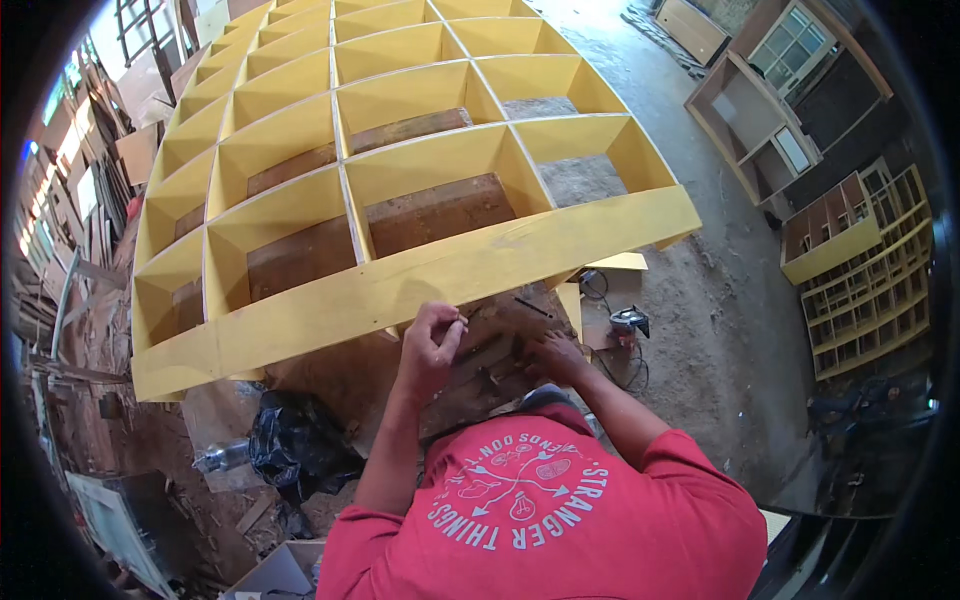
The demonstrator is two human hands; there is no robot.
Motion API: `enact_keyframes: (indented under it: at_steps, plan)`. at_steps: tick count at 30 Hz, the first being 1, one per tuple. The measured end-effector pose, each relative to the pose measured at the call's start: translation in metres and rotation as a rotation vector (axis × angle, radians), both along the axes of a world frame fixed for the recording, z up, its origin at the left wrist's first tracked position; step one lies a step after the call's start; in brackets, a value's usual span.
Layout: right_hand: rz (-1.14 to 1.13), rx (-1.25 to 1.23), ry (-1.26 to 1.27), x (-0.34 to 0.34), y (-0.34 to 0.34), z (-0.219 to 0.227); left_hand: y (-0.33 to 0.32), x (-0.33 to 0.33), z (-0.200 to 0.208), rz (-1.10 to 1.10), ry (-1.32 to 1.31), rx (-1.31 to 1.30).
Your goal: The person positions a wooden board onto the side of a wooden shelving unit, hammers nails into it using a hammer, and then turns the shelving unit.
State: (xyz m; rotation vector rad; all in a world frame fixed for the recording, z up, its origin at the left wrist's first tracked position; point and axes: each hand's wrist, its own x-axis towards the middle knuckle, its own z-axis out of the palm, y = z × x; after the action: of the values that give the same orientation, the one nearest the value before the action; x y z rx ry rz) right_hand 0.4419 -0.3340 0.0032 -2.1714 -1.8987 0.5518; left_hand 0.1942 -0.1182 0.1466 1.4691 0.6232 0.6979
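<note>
Just in front of the long yellow front board [430, 283] of a large wooden lattice of box-like compartments, my left hand [430, 345] is raised. Its thumb and forefinger pinch together on a small pale thing, too small to name. To the right and lower down, my right hand [556, 356] rests palm down with its fingers apart, over a brown work surface [490, 318] cluttered with small dark pieces. A thin dark rod [533, 307] lies on that surface beyond the right hand. The right fingertips are partly lost in shadow.
A power tool [629, 321] with a black cable sits right of my right hand, by yellow offcuts [568, 306]. On the left are a black plastic bag [300, 440] and a clear bottle [222, 456]. Yellow shelf frames [868, 285] stand far right; stacked boards [85, 215] line the left.
</note>
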Motion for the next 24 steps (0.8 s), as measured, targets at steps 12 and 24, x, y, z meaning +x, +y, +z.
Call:
enact_keyframes:
  at_steps: [12, 24]
  plan:
    - [-0.292, -0.001, 0.388, 0.105, -0.060, 0.087, -0.020, 0.198, 0.042, -0.114, 0.357, 0.855]
    - [-0.260, -0.081, 0.646, 0.128, -0.032, 0.074, -0.004, 0.258, 0.013, -0.181, 0.568, 0.980]
